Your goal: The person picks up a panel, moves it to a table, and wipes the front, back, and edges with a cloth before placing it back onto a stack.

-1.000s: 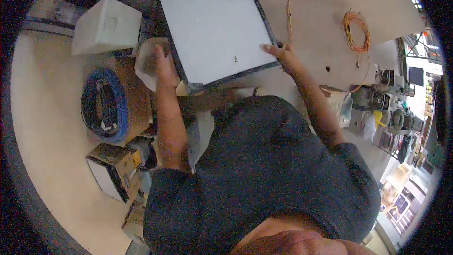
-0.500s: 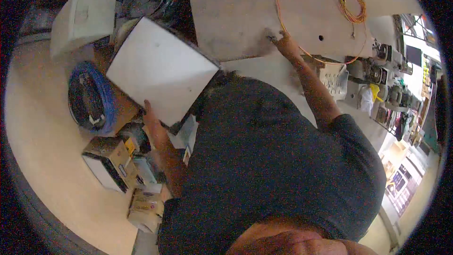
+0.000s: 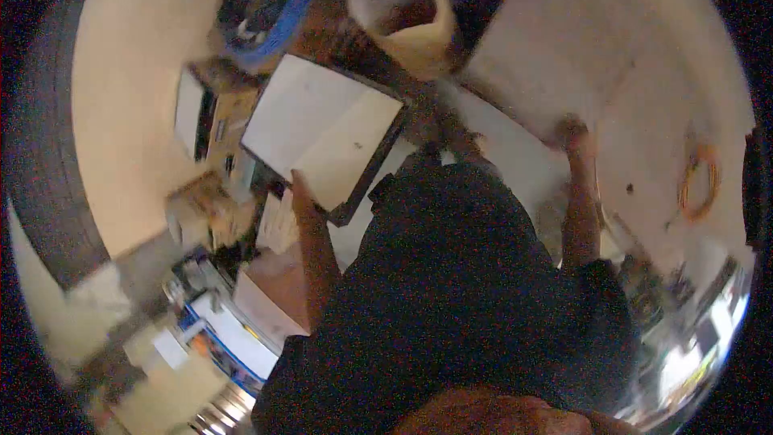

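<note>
With our left hand (image 3: 306, 200) we hold a white panel (image 3: 318, 125) with dark edges, its thumb lying upon the white face; the panel is tilted. Our right hand (image 3: 574, 135) is blurred beside the edge of a pale tabletop (image 3: 564, 40), and we cannot tell whether it touches. Farther on this tabletop we see an orange cable coil (image 3: 712, 173). Beyond the panel there are a blue cable coil (image 3: 296, 10) and an open, cream-coloured bin (image 3: 420, 48).

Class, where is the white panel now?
In the head view, the white panel is left of centre, below the blue cable coil, with the left hand at its lower edge.
</note>
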The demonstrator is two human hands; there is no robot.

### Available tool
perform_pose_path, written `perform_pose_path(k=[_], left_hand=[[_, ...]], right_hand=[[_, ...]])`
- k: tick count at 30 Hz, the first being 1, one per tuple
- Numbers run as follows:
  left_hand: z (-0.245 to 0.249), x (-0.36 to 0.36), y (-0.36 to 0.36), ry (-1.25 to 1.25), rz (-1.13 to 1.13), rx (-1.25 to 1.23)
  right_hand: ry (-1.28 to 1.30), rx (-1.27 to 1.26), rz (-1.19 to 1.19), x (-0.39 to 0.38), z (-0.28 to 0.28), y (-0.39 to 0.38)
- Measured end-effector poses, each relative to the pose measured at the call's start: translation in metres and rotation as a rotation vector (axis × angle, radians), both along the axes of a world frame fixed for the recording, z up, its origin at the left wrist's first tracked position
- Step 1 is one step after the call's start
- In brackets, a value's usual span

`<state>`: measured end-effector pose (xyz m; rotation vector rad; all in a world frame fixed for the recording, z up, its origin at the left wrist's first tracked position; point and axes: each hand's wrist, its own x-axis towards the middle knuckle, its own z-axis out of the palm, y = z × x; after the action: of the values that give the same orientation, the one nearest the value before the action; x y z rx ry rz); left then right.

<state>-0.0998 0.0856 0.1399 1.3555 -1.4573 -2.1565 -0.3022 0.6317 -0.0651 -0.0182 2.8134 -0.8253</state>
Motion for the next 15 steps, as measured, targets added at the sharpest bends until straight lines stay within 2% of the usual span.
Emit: perform_pose_path(k=[1,2,4,5,6,7,8,9,10,11,13,14,15], left_hand=[[0.003,0.007,0.001,-0.036,0.062,-0.04],[0.001,0.018,0.001,-0.008,0.108,0.023],[-0.001,0.036,-0.012,0.045,0.23,0.055],[-0.001,0.045,-0.015,-0.024,0.244,-0.023],[-0.001,0.053,-0.018,-0.097,0.247,-0.095],[0.01,0.05,-0.015,-0.081,0.287,-0.101],[0.034,0.038,-0.006,-0.133,0.399,-0.112],[0.037,0.039,0.002,-0.155,0.432,-0.11],[0.039,0.039,0.009,-0.176,0.466,-0.107],[0.022,0.056,-0.012,-0.023,0.462,-0.049],[-0.03,0.097,-0.061,0.221,0.411,0.043],[-0.054,0.115,-0.083,0.316,0.379,0.07],[-0.063,0.123,-0.101,0.27,0.383,0.062]], right_hand=[[0.09,-0.198,-0.081,0.007,0.012,0.003],[-0.089,-0.03,0.002,-0.002,-0.014,0.016],[-0.207,-0.383,-0.07,-0.015,-0.106,0.031],[-0.19,-0.917,-0.232,-0.022,-0.13,0.028],[-0.198,-0.933,-0.164,-0.04,-0.115,-0.001],[-0.226,-0.215,0.256,-0.049,-0.092,-0.031],[-0.136,0.034,0.388,-0.045,-0.086,-0.046],[-0.028,0.283,0.508,-0.043,-0.092,-0.055],[0.146,0.055,0.39,-0.036,-0.105,-0.072],[0.117,-0.033,0.474,-0.034,-0.054,-0.114],[-0.255,-0.129,0.46,-0.039,-0.022,-0.183],[-0.204,-0.147,0.521,-0.04,-0.015,-0.209],[-0.151,-0.165,0.582,-0.041,-0.007,-0.236]])
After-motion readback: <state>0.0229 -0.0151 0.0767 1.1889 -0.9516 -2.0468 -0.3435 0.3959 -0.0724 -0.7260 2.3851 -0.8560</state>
